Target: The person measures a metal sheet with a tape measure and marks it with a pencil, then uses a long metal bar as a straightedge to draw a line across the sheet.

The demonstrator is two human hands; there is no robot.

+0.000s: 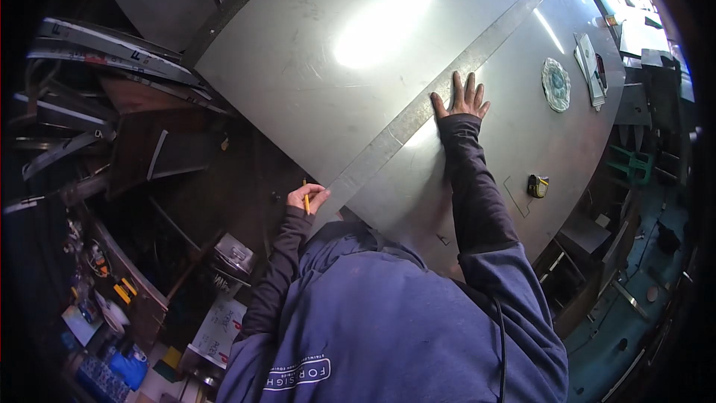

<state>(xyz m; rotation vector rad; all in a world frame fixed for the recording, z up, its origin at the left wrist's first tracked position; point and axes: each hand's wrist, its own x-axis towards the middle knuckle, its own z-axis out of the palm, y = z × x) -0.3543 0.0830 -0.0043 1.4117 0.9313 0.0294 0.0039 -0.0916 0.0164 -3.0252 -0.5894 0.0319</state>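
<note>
Left hand: the left hand (308, 198) is curled closed around a yellow pencil (306, 198), which stands up between the fingers with its top end pointing away from the person.
Right hand: the right hand (461, 97) lies flat and fully open, fingers spread and palm down; it grips nothing.
Straightedge: a long flat metal straightedge (418, 116) runs on a slant from just beside the left hand, under the heel and thumb side of the right hand, and on well beyond its fingertips.
Pencil tip: the lower end is hidden in the left hand's fingers, close to the near end of the straightedge; whether it touches metal cannot be told.
Sheet: a large bright metal sheet (298, 67) lies under the straightedge and both hands, with its near edge at the left hand.
Tape measure: a yellow and black tape measure (538, 186) sits on the sheet, out to the side of the right forearm and well apart from the hand.
Disc: a round greenish disc (556, 83) lies on the sheet to the right of the right hand, near but not touching.
Sleeves: dark sleeves cover both arms to the wrists.
</note>
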